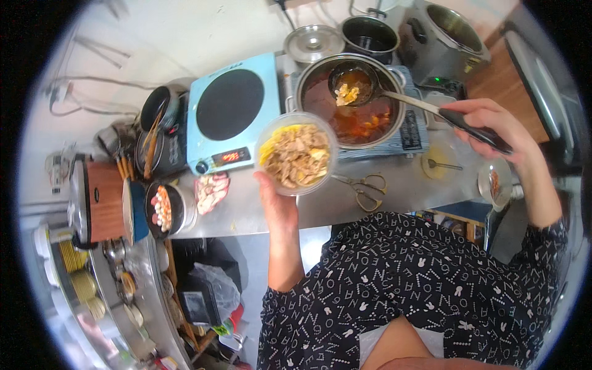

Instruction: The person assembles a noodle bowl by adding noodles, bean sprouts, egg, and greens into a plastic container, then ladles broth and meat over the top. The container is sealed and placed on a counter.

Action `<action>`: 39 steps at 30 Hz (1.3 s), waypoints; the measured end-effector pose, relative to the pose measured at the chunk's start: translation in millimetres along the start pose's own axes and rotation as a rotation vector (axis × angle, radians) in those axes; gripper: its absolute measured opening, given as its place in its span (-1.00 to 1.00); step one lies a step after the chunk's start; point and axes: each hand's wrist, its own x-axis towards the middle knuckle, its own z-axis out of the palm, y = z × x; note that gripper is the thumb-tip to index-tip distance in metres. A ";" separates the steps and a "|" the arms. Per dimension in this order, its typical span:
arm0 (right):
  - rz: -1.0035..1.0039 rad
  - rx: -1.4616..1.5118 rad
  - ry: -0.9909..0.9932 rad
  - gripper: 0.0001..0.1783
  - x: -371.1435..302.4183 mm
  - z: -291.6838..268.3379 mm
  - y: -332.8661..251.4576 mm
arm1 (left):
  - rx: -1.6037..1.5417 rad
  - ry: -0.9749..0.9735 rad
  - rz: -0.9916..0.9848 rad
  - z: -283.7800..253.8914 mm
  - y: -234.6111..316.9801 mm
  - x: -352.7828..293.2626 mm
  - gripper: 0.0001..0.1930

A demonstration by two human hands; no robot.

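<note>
My left hand (279, 206) grips the near side of a round clear plastic bowl (264, 176). Cooked meat slices (297, 154) lie in it, with something yellow along the edge. My right hand (493, 126) is closed around the black handle of a ladle (425, 105). The ladle's bowl is over the large metal pot (298, 92), with a pale yellow piece of food and some broth in it. Reddish-brown broth (351, 126) fills the pot, with orange-red bits near its front. The plastic bowl is just left of the pot's front rim and partly hides it.
A light blue induction cooker (200, 139) stands left of the pot. Scissors (364, 188) lie on the steel counter. A metal lid (313, 42), a black pot (370, 40) and a large cooker (444, 46) stand behind. At left are raw meat (211, 191) and a rice cooker (105, 200).
</note>
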 end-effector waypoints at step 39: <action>-0.459 -1.365 0.288 -0.39 51.3 38.6 61.0 | -0.067 -0.002 0.069 -29.5 27.4 -1.8 -0.03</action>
